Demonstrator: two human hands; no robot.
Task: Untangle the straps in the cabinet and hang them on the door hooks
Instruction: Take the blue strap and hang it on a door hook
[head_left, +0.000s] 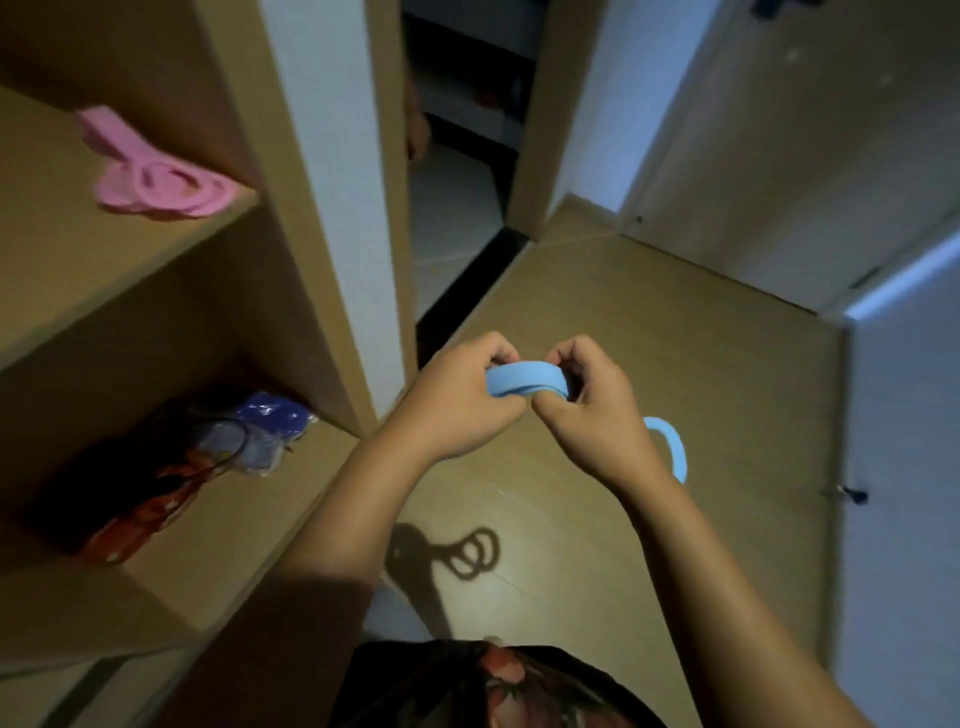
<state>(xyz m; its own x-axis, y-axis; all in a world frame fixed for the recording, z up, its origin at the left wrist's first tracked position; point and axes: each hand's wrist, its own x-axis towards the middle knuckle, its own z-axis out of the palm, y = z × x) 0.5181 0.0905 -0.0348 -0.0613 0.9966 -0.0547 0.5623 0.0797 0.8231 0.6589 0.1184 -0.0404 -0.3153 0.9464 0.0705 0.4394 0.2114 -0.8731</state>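
Note:
A light blue strap (524, 382) is bunched in loops between both my hands, out over the floor in front of the cabinet. My left hand (457, 400) grips its left side, fingers curled over the top. My right hand (592, 415) pinches the right side, and a loose loop of the same strap hangs down behind that wrist. A pink strap (161, 182) lies coiled and tangled on the upper cabinet shelf (62, 270) at the left. No door hooks can be made out.
The lower shelf holds a dark heap of bags and a blue plastic-wrapped item (260, 431). A white-edged cabinet panel (332, 171) stands just left of my hands. A pale door (898, 467) with a small handle is at the right; a doorway opens ahead.

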